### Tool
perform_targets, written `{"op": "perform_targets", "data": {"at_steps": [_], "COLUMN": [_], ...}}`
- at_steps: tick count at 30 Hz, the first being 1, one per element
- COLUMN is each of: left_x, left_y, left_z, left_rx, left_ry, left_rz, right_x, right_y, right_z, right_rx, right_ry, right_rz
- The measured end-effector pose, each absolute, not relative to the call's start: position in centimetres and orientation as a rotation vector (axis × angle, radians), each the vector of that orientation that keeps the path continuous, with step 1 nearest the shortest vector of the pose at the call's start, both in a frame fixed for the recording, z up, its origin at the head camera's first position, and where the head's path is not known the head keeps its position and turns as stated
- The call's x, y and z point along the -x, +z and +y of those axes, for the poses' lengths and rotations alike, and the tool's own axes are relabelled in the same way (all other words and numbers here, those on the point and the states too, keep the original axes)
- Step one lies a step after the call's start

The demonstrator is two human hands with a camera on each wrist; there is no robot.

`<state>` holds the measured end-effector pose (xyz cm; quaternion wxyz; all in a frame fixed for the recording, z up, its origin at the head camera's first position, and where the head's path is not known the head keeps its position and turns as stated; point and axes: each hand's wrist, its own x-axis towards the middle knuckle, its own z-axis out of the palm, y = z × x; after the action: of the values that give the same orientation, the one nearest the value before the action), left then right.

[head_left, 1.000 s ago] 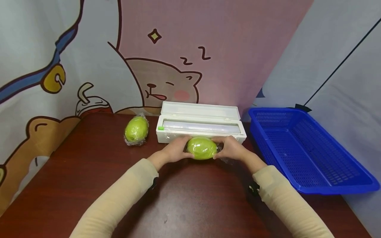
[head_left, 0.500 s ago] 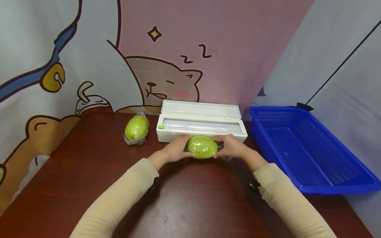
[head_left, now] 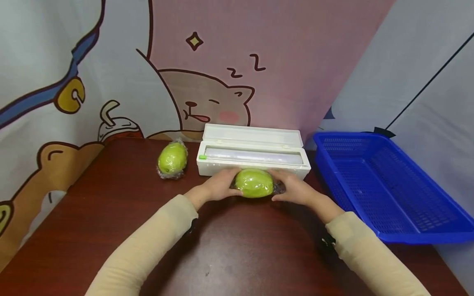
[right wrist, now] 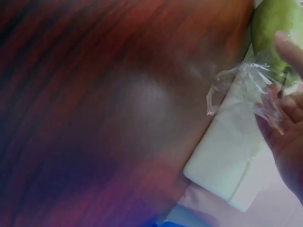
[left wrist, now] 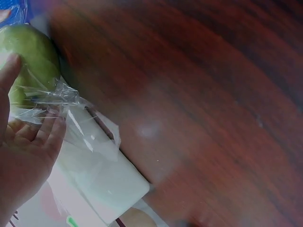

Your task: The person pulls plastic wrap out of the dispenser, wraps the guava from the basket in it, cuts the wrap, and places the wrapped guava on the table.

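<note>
A green pear in cling film lies sideways between my two hands, in front of the white cling film box. My left hand holds its left end, thumb on the near side and fingers behind. At the other end my right hand is spread around the loose film, its thumb off the fruit and its fingertips at the top edge. A dark stem shows through the wrap in the right wrist view. Loose film ends stick out over the left fingers, and crumpled film lies across the right fingers.
The white cling film box stands behind the hands, lid raised and roll showing. A second wrapped green pear rests to its left. At right is a blue perforated basket. A printed curtain hangs behind the brown table.
My right hand has loosened and shifted slightly right, its thumb coming away from the pear. The left hand keeps its hold. The whole head view has shifted slightly.
</note>
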<state>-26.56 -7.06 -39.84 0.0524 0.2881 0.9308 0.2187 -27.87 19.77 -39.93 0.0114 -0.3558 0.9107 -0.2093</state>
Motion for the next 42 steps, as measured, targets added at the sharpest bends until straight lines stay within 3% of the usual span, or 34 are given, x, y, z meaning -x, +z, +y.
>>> {"op": "perform_targets", "data": {"at_steps": [8,17,30,42], "left_x": [26.5,26.4,26.7,27.0], "left_y": [-39.9,-39.9,-39.8,-40.3], "left_z": [-7.1,-6.9,-6.9,-7.6], "left_rx": [-0.875,-0.884,-0.871,-0.864], "left_ry": [0.665,0.674,0.67,0.685], "left_rz": [2.832,2.829,2.806,2.788], "right_x": [27.3,26.7,27.2,28.3], "right_y": [-38.9,-38.9,-39.4,-40.4], "right_z": [20.4,17.5,17.6,17.6], "right_rx": [1.055,1.328,1.315,1.18], "right_ry": [-0.636,-0.53,-0.499,-0.838], "right_rz": [2.901,2.958,2.937,2.887]}}
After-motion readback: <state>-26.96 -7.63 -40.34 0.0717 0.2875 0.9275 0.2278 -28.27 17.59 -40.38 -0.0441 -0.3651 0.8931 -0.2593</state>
